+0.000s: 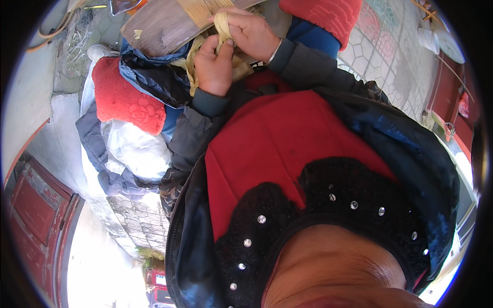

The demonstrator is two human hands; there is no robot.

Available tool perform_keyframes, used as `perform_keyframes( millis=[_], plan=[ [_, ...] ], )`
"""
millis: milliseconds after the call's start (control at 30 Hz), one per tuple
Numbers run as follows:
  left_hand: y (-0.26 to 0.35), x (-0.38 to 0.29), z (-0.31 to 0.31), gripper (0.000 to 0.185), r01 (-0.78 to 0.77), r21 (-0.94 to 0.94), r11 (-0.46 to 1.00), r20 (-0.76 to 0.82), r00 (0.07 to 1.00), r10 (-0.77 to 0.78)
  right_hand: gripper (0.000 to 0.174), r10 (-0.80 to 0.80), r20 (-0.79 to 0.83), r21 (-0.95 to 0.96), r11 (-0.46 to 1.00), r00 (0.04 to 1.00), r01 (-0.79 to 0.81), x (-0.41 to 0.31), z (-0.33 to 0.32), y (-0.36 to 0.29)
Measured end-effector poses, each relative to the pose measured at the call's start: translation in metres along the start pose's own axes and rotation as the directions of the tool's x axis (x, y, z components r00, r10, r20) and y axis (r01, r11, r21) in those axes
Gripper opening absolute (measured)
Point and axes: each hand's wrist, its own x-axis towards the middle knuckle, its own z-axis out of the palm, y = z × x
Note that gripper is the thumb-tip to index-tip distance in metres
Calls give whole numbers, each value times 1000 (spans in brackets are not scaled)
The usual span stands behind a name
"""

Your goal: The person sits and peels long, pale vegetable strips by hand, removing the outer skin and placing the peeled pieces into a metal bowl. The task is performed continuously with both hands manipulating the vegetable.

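My left hand [214, 66] pinches pale yellow, strip-like material [222, 26] between thumb and fingers. Just to its right and a little higher, my right hand [252, 32] grips the same material, which loops up between the two hands. More of the strips hang below and beside my left hand. A wooden board [161, 29] lies across beyond my hands, with a lighter yellowish band [200, 11] across it. A black and blue plastic bag [158, 73] lies over my lap, left of my left hand. Which material the strips are, I cannot tell.
Red cloths [127, 94] cover my knees. A translucent plastic bag [134, 148] rests on dark fabric at the left. Thin scraps [79, 46] lie on the ground at upper left. Patterned paving [385, 50] stretches to the right, with a white bucket [428, 40] farther off.
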Motion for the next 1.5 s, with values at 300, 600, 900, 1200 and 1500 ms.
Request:
perform_keyframes(
  millis=[300, 600, 900, 1200, 1500],
  plan=[
    [18, -3, -3, 13, 349, -326, 878, 131, 937, -324, 34, 48, 11, 109, 993, 999, -49, -3, 7, 10],
    [11, 5, -14, 7, 452, -322, 832, 265, 886, -379, 23, 55, 59, 234, 970, 997, -68, 3, 2, 17],
    [25, 21, -29, 12, -375, 547, 748, 217, 927, 306, 23, -193, 285, -503, 804, 939, 318, 20, -40, -3],
    [24, 5, -26, 30, -513, 762, 395, 275, 809, 520, 41, 475, 648, 453, 388, 595, -803, -10, -18, -5],
    [36, 1, -18, 34, -306, 372, 876, 211, 947, 242, 25, 485, 510, 634, 347, 711, -691, -8, -11, 1]
  ],
)
